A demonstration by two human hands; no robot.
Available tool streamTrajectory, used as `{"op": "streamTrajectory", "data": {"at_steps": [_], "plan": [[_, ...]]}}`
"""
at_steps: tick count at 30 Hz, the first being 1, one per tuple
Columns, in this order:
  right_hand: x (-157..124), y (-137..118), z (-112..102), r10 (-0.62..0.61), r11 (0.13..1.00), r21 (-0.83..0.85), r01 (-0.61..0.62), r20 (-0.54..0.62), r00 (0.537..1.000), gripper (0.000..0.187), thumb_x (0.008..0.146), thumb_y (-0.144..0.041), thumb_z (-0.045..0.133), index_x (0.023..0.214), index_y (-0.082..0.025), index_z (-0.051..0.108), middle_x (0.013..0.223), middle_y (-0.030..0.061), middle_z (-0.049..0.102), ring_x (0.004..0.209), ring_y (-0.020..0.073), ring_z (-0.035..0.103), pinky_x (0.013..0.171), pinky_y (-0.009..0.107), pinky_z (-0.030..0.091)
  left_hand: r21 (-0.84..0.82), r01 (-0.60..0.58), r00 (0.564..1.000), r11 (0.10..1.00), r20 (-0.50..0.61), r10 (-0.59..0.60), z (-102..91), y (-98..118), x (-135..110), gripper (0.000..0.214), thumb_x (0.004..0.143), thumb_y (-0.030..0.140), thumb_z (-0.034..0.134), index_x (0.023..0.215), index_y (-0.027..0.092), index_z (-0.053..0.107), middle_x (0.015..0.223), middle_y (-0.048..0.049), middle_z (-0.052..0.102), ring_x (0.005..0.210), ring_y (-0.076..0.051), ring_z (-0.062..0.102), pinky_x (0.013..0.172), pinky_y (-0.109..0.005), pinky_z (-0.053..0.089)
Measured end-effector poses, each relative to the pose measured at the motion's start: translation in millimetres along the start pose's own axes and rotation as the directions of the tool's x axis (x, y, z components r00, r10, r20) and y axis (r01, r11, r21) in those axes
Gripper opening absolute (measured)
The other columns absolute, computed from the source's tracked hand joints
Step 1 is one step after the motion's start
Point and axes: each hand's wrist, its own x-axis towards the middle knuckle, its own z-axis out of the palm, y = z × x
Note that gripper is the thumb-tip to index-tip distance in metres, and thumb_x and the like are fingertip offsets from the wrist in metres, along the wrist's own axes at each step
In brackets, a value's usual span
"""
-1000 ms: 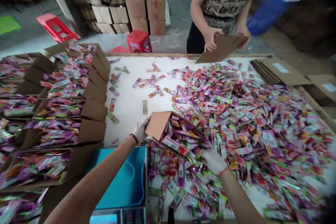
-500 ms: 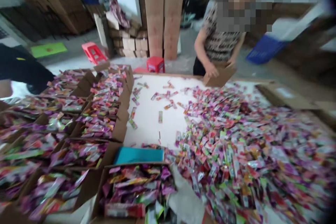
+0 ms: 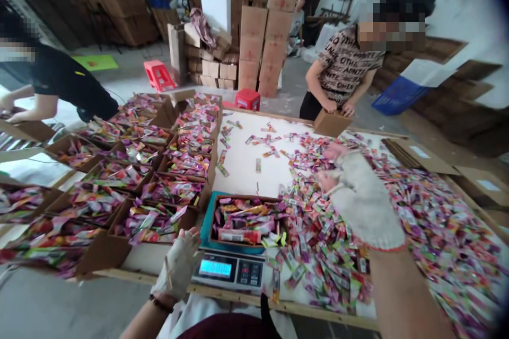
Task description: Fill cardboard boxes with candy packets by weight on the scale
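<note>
My left hand [image 3: 180,262], in a pale fingerless glove, is at the left side of a digital scale [image 3: 228,270]. Its fingers are stretched out and hold nothing. On the scale's teal platform rests a small cardboard box [image 3: 215,220] full of colorful wrapped packets [image 3: 242,217]. The display [image 3: 215,269] is lit, but I cannot read its digits surely. My right hand [image 3: 353,188], gloved alike, reaches over a wide heap of loose packets [image 3: 318,254] on the white table [image 3: 242,180]. Its thumb and fingers are apart, with no packet visible between them.
Several packet-filled boxes [image 3: 209,183] stand to the left. Across the table, a person [image 3: 345,74] holds a small carton [image 3: 332,123]. Another person [image 3: 59,74] works at the far left. Flattened cardboard [image 3: 421,154] lies at the right edge. Red stools [image 3: 247,99] stand behind.
The filled box, earlier close to me with a glove at its right edge, now rests on the scale. My right hand is over the heap and my left hand has come into view.
</note>
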Motion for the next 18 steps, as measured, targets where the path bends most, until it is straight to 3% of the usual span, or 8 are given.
{"op": "streamTrajectory", "data": {"at_steps": [2,4,7,9,13,15,18], "plan": [[-27,3,15,0.063,0.997,-0.052,-0.057,0.115,0.991,0.038,0.092,-0.037,0.061,0.126,-0.021,0.063,0.109,0.0081,0.071,0.081,0.0191,0.069,0.069,0.031,0.058,0.016,0.010,0.999,1.000,-0.038,-0.010,-6.7,1,-9,0.036,0.102,0.043,0.041,0.106,0.020,0.068,0.107,-0.0082,0.070,0.101,-0.021,0.066,0.085,-0.036,0.054],[-46,11,31,0.045,0.989,-0.150,-0.010,0.229,0.973,0.028,0.094,-0.035,0.058,0.114,-0.018,0.067,0.094,0.0058,0.071,0.079,0.0193,0.068,0.072,0.031,0.057,0.026,0.010,0.998,1.000,-0.065,-0.008,-15.3,0,-16,0.034,0.103,0.039,0.041,0.102,0.018,0.068,0.104,-0.0077,0.070,0.091,-0.018,0.066,0.076,-0.032,0.054],[-54,18,57,-0.105,0.937,-0.264,0.230,0.414,0.904,0.022,0.093,-0.025,0.055,0.109,-0.017,0.067,0.103,0.0080,0.070,0.096,0.0224,0.068,0.087,0.034,0.055,0.036,0.016,0.995,0.999,-0.102,-0.012,-28.9,-2,-18,0.035,0.104,0.039,0.041,0.100,0.017,0.068,0.099,-0.0062,0.069,0.085,-0.016,0.065,0.071,-0.029,0.053],[-51,16,73,-0.118,0.890,-0.320,0.325,0.527,0.842,0.028,0.093,-0.021,0.054,0.118,-0.017,0.066,0.114,0.0105,0.067,0.105,0.0238,0.065,0.094,0.034,0.052,0.043,0.038,0.991,0.998,-0.129,-0.033,-36.3,-2,-16,0.036,0.104,0.039,0.041,0.100,0.016,0.068,0.096,-0.0059,0.068,0.082,-0.016,0.064,0.069,-0.029,0.052],[-47,13,104,0.102,0.779,-0.502,0.376,0.693,0.714,0.054,0.090,-0.021,0.061,0.143,-0.018,0.053,0.137,0.0135,0.058,0.111,0.0260,0.064,0.096,0.035,0.051,0.047,0.051,0.989,0.998,-0.144,-0.044,-45.4,0,-13,0.035,0.104,0.038,0.041,0.100,0.015,0.068,0.099,-0.0062,0.068,0.083,-0.016,0.065,0.069,-0.029,0.052],[-50,16,119,0.196,0.705,-0.571,0.421,0.727,0.658,0.058,0.089,-0.018,0.058,0.147,-0.020,0.050,0.144,0.0153,0.054,0.109,0.0288,0.066,0.090,0.038,0.053,0.045,0.046,0.989,0.998,-0.144,-0.039,-48.5,2,-11,0.035,0.104,0.039,0.042,0.101,0.016,0.068,0.100,-0.0059,0.068,0.085,-0.015,0.065,0.069,-0.029,0.052],[-54,19,136,0.224,0.664,-0.591,0.458,0.741,0.632,0.053,0.091,-0.009,0.043,0.141,-0.022,0.057,0.127,0.0155,0.065,0.097,0.0287,0.069,0.081,0.039,0.054,0.044,0.058,0.988,0.997,-0.147,-0.051,-54.2,4,-10,0.036,0.104,0.039,0.042,0.101,0.015,0.068,0.101,-0.0074,0.069,0.087,-0.016,0.065,0.070,-0.030,0.052]]}}
